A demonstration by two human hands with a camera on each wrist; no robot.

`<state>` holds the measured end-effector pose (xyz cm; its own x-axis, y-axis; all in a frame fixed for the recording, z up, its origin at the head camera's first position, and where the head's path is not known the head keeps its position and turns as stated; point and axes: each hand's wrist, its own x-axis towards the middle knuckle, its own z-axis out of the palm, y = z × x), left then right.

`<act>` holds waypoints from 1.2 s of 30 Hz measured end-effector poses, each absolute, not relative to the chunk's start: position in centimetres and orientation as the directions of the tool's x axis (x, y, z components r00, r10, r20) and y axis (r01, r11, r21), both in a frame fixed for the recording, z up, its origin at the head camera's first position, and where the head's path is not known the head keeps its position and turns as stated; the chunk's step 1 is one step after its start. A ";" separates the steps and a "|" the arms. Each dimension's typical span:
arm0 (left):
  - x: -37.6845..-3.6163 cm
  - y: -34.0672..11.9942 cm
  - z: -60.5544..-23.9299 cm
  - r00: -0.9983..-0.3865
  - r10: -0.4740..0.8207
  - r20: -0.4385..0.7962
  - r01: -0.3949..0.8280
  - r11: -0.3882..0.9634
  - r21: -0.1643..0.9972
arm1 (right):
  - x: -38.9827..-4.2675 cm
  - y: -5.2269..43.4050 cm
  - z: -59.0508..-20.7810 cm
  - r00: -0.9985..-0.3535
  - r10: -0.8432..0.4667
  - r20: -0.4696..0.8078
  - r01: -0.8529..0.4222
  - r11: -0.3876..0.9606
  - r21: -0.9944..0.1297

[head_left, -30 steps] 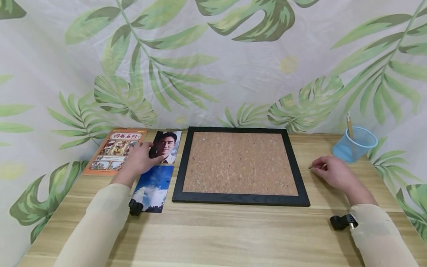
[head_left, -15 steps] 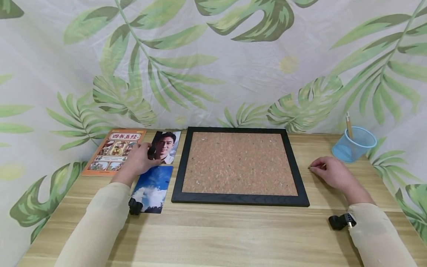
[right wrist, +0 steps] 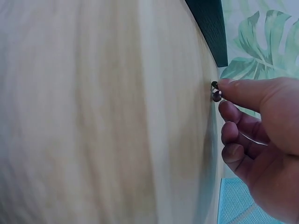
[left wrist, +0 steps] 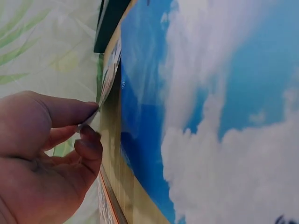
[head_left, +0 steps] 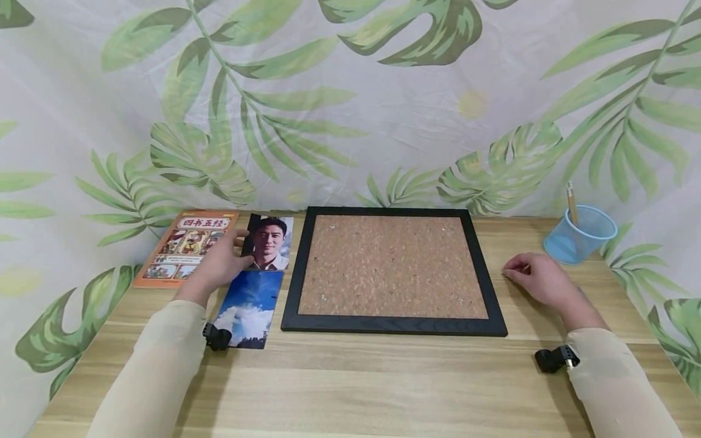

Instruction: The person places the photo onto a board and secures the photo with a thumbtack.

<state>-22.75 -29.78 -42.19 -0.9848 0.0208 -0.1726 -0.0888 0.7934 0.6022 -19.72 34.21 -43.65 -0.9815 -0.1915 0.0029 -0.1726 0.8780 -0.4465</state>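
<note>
At left of frame, our left hand [head_left: 221,261] pinches the portrait [head_left: 269,242] by its edge, where a light hold should prevent creases, while our right hand [head_left: 539,278] pinches a pin [right wrist: 216,96] at right.

Orange booklet [head_left: 185,248], blue cup [head_left: 582,243] with probably a pencil [head_left: 572,205], leaf-print backdrop [head_left: 394,115].

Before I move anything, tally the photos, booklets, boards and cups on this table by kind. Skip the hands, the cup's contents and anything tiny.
Photos, the portrait photo and the sky photo: 2
Booklet: 1
Framed corkboard: 1
Blue mesh cup: 1
Total: 5
</note>
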 end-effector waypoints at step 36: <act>-18.5 -25.5 -40.6 -0.987 0.142 -0.082 0.008 0.542 0.841 | -20.3 34.0 -43.8 -0.983 -0.179 -0.051 -0.136 0.877 -0.461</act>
